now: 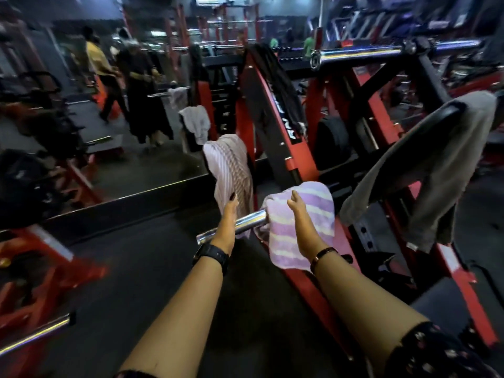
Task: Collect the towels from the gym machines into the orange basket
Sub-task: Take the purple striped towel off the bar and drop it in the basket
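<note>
- Striped towel drapes the chrome bar, directly under the right hand, fingers straight.
- Left hand sits by the pale towel; its grip unclear.

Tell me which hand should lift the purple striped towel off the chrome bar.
Right. The right hand lies against the purple striped towel draped over the chrome bar, while the left hand is at the beige ribbed towel beside it.

Black watch, dark floral sleeves
</note>
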Available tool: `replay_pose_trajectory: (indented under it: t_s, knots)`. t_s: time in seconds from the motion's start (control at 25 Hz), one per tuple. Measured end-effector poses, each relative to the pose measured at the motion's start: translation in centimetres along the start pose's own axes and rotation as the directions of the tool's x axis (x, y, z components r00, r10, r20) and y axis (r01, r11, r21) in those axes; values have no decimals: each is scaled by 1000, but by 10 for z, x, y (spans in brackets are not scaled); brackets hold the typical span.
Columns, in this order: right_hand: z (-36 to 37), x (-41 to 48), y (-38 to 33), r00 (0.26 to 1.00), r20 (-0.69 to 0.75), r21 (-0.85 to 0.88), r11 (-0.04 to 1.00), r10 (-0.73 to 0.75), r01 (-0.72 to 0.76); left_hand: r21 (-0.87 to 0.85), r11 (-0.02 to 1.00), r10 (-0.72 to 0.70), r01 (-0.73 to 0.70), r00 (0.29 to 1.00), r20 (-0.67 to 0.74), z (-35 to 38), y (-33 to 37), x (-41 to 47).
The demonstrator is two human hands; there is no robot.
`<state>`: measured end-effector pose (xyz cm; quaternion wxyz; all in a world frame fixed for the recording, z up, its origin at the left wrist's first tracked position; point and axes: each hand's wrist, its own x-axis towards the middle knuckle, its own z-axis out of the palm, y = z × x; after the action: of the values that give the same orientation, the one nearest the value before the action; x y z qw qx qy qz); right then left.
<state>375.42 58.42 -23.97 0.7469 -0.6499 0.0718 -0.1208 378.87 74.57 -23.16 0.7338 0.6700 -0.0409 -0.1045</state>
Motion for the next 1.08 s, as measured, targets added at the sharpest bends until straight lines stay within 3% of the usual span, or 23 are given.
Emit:
replay_pose_trajectory:
  t_s: [0.08, 0.2, 0.36, 0.44, 0.6, 0.84, 1.0, 1.08]
  knots:
    - [-10, 32, 12, 1000, -6, -142, 990, 5, -6, 50, 999, -16, 15, 1000, 26, 11, -7, 36]
    - [-19, 76, 31, 1000, -8, -387, 922, -7, 3, 243, 967, 56, -81, 992, 110, 20, -26, 97]
    - [-31, 153, 60, 1000, 3, -718, 696, 8, -4, 568, 793, 68, -223, 957, 280, 30, -58, 187]
    - [-37, 183, 72, 998, 19, -810, 586, 52, -15, 637, 711, 68, -297, 931, 359, 34, -63, 221]
    - [-46, 230, 108, 988, 3, -923, 381, 156, -57, 652, 718, -78, -242, 904, 421, 42, -92, 286]
    - [-56, 254, 124, 989, 57, -993, 110, 134, 43, 572, 819, -268, -44, 852, 449, 67, -140, 340]
    - [-61, 265, 124, 994, 43, -999, 24, 99, 41, 512, 856, -366, 76, 789, 494, 81, -134, 341]
    - [-59, 266, 126, 997, 50, -999, 4, 64, 50, 477, 871, -370, 118, 795, 480, 82, -130, 337]
